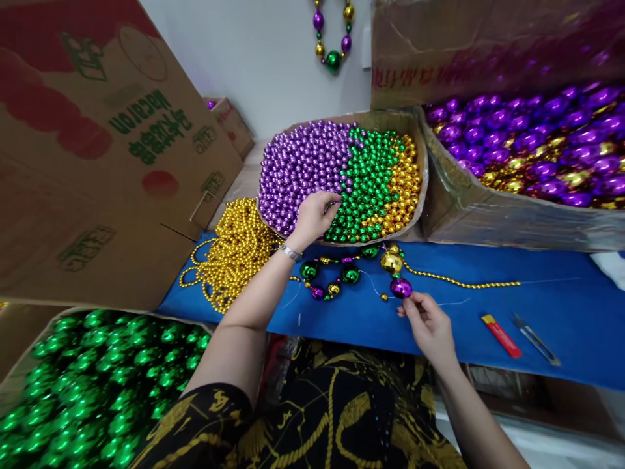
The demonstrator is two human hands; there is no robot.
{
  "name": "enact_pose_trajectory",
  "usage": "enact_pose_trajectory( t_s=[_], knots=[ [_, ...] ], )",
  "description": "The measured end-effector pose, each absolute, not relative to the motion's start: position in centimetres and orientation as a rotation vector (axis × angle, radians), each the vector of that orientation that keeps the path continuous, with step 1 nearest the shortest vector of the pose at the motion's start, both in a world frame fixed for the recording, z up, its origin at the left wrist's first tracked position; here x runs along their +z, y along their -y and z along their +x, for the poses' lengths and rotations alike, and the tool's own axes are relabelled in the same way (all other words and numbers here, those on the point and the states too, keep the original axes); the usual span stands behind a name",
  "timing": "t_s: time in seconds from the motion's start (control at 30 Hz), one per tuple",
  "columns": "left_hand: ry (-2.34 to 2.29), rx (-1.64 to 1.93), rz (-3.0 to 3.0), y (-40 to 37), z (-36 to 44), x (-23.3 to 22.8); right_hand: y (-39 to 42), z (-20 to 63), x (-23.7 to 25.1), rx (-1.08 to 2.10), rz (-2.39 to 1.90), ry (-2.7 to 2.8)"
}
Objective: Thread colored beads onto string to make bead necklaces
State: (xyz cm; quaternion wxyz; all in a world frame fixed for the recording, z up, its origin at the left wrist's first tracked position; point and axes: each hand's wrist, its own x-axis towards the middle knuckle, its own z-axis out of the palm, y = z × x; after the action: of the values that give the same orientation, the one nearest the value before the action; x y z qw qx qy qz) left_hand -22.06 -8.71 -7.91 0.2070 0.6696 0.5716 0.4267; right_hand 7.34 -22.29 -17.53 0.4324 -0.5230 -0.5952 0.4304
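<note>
My left hand [316, 216] reaches over a shallow box of small shiny beads [305, 156], sorted into purple, green and gold areas. Its thumb and forefinger are pinched together near the purple-green border; what they hold is too small to make out. Lower right, my right hand [430, 326] pinches the bead string at a large purple bead [401, 288]. Above that bead sits a large gold bead [391, 262] on the same string. Strung green, gold and purple beads [334, 288] lie on the blue table cover [361, 319], with a loose thread nearby.
Gold bead chains [239, 247] are heaped at left. Right of my right hand lie a red-and-yellow packet [502, 335] and thread snips [536, 340]. Boxes of large green beads [107, 378] and purple beads [541, 140] flank me. A finished-looking necklace [333, 61] hangs on the wall.
</note>
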Motion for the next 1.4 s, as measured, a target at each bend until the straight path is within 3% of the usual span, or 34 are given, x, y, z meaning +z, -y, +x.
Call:
enact_pose_trajectory(
  t_s=[0.17, 0.3, 1.4],
  knots=[
    [-0.919, 1.245, 0.929, 12.8, -17.9, -8.4, 22.6, 7.4, -16.9, 1.003, -1.309, 1.619],
    [-0.764, 1.167, 0.687, 14.8, -15.8, -9.1, 22.9, 7.7, -16.6, 0.953, -1.330, 1.685],
    [-0.752, 1.059, 0.966, 14.6, -16.4, -9.5, 23.0, 8.8, -15.0, 0.650, -1.300, 1.897]
  ],
)
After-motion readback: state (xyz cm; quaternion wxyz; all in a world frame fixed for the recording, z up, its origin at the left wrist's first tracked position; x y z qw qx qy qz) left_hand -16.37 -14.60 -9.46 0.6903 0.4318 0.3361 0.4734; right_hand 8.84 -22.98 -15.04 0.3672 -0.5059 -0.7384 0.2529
